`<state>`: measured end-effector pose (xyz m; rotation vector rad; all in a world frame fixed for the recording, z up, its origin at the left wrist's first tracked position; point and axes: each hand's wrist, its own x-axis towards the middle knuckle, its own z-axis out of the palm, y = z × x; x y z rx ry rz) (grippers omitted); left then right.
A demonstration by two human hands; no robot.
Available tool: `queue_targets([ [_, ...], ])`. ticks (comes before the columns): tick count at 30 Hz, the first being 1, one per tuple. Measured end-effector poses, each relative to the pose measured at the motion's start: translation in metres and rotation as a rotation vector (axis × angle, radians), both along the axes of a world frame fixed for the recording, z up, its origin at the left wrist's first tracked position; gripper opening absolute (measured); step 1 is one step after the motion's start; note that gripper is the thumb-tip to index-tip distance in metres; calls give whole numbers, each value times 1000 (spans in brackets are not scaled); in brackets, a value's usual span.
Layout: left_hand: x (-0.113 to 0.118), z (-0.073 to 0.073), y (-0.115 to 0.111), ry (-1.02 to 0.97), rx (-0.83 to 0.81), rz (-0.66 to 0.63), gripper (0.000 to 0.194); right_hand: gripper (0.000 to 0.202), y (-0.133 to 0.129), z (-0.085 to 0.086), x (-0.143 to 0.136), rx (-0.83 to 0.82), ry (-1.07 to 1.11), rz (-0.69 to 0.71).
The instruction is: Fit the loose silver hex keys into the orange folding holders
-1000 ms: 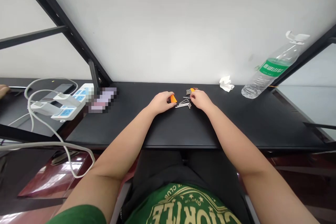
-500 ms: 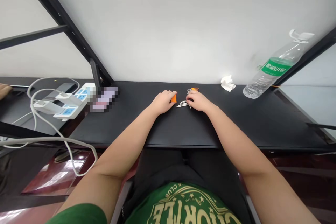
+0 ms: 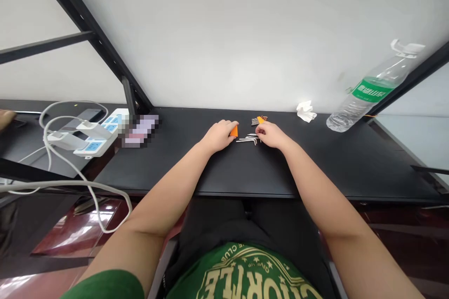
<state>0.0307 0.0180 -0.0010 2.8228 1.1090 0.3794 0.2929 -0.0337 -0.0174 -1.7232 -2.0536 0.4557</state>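
Observation:
My left hand (image 3: 218, 137) is closed around an orange plastic block (image 3: 234, 131) on the black tabletop. Several silver L-shaped hex keys (image 3: 249, 139) lie loosely between my hands. At the right end of these keys, the thumb and fingertips of my right hand (image 3: 271, 135) are pinched together; whatever is between them is too small to make out. Just beyond that hand sits a second orange piece (image 3: 260, 120), with more thin metal keys (image 3: 255, 122) beside it, partly hidden by the hand.
A crumpled tissue (image 3: 306, 111) and a large clear bottle (image 3: 365, 91) with a green label stand along the wall at right. To the left are a blurred purple item (image 3: 142, 130), a white power strip (image 3: 105, 133) and looping cables (image 3: 91, 191). Another person's hand (image 3: 5, 117) shows at far left.
My right hand has shifted slightly right, and more of the loose hex keys now shows. My left hand stays in place on the orange block. The view has moved a little.

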Motion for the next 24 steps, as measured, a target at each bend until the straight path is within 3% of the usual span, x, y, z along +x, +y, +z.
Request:
queue_targets([
  [8, -3, -1, 3, -54, -69, 12, 53, 24, -9, 6, -1, -47, 15, 68],
  [17, -5, -1, 4, -91, -105, 9, 54, 16, -12, 8, -3, -85, 26, 80],
  [24, -5, -2, 4, -147, -126, -10, 54, 14, -21, 12, -16, -7, -26, 136],
])
